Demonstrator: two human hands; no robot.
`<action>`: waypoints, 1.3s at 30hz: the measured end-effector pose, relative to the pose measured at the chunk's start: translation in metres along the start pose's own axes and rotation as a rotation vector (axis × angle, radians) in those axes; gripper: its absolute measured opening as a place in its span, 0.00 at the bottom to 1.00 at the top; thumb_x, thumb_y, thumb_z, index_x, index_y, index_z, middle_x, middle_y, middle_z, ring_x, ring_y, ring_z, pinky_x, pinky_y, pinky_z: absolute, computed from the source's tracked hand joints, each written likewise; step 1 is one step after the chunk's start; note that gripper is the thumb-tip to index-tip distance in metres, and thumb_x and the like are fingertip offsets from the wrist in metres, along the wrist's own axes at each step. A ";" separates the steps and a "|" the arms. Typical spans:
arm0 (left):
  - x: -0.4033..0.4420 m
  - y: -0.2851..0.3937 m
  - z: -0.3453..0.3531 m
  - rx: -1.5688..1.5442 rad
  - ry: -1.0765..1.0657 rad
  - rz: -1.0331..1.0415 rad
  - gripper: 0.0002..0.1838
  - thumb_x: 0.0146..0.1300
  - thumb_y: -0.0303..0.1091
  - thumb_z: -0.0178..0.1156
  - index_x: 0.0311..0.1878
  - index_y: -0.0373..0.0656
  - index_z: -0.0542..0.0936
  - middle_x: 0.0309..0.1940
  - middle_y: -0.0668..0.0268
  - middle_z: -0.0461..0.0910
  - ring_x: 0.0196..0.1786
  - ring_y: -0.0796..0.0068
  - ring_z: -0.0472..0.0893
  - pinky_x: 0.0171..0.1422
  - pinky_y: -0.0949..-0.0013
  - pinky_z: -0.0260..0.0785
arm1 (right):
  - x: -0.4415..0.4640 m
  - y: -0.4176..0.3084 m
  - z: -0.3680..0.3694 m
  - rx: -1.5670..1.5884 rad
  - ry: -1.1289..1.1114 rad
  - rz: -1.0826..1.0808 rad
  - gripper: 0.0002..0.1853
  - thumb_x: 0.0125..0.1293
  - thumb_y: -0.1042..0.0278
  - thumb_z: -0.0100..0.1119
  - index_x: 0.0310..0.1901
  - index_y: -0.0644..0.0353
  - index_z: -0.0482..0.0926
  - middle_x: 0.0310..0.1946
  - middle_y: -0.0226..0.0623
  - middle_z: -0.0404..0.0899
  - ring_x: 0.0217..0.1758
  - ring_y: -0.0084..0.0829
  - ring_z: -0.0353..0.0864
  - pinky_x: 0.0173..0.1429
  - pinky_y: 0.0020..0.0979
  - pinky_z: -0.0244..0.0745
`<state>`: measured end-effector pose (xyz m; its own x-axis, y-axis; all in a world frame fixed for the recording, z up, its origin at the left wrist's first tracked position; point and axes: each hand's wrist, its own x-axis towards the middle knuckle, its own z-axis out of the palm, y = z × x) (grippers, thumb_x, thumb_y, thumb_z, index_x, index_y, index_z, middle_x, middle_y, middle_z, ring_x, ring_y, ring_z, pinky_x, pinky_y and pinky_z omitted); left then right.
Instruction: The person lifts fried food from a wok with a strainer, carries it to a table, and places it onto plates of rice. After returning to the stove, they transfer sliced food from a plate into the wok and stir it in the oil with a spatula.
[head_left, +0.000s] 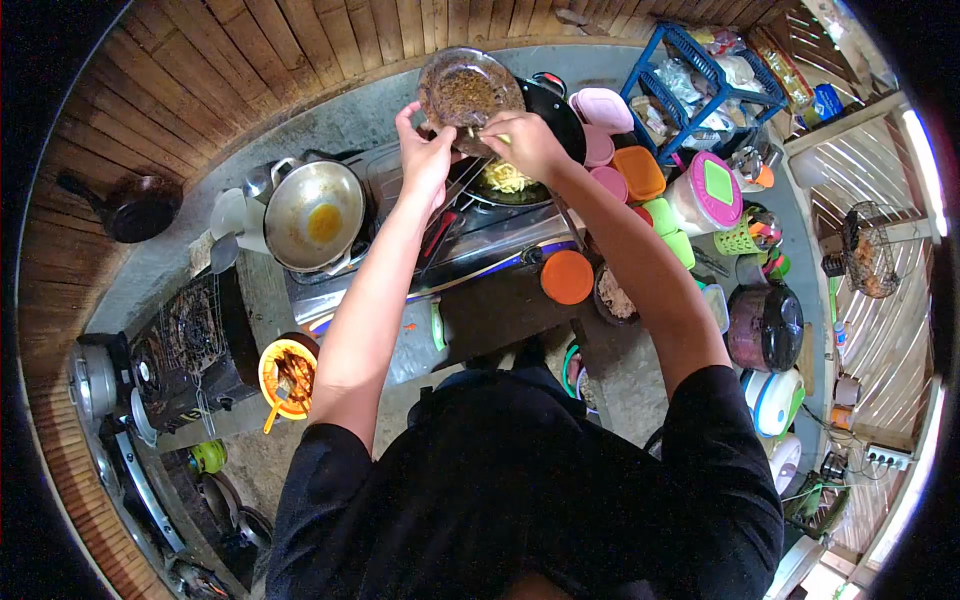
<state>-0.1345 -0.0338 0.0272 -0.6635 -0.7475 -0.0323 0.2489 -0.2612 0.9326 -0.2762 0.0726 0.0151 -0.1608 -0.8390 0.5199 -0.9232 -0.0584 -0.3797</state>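
Bamboo wall [300,40], stove [385,175], one-sided hold

A black wok [558,115] sits on the stove; by its left side I hold a brown dish [470,85]. My left hand [428,155] grips the rim; a slip could drop it wokward. My right hand [525,145] has bunched fingers near the dish's lower edge, gripping what I cannot tell. If the burner is lit, dropped bits could splash among the pale shreds [508,178].
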 end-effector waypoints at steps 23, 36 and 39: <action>0.000 -0.018 -0.008 -0.002 0.007 0.139 0.34 0.58 0.18 0.54 0.66 0.49 0.55 0.55 0.56 0.70 0.50 0.64 0.78 0.42 0.62 0.80 | -0.059 0.028 -0.017 -0.077 0.134 0.438 0.10 0.59 0.67 0.54 0.37 0.56 0.85 0.34 0.48 0.84 0.36 0.49 0.84 0.44 0.42 0.79; -0.158 -0.052 0.029 -0.221 -0.159 -0.151 0.34 0.57 0.16 0.49 0.68 0.47 0.57 0.56 0.58 0.69 0.52 0.67 0.75 0.45 0.60 0.80 | -0.211 -0.082 -0.097 0.935 0.438 0.906 0.24 0.66 0.71 0.59 0.61 0.71 0.68 0.43 0.35 0.76 0.38 0.24 0.78 0.39 0.29 0.82; -0.230 -0.077 0.053 -0.116 -0.189 -0.317 0.35 0.57 0.17 0.48 0.69 0.48 0.54 0.57 0.55 0.68 0.53 0.63 0.77 0.47 0.58 0.81 | -0.315 -0.104 -0.101 0.759 0.428 1.005 0.23 0.65 0.73 0.59 0.61 0.71 0.69 0.43 0.37 0.76 0.38 0.26 0.79 0.40 0.29 0.82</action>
<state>-0.0385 0.1902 -0.0178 -0.8361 -0.4954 -0.2358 0.0813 -0.5369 0.8397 -0.1651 0.3977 -0.0325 -0.8792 -0.4678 -0.0908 0.0604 0.0795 -0.9950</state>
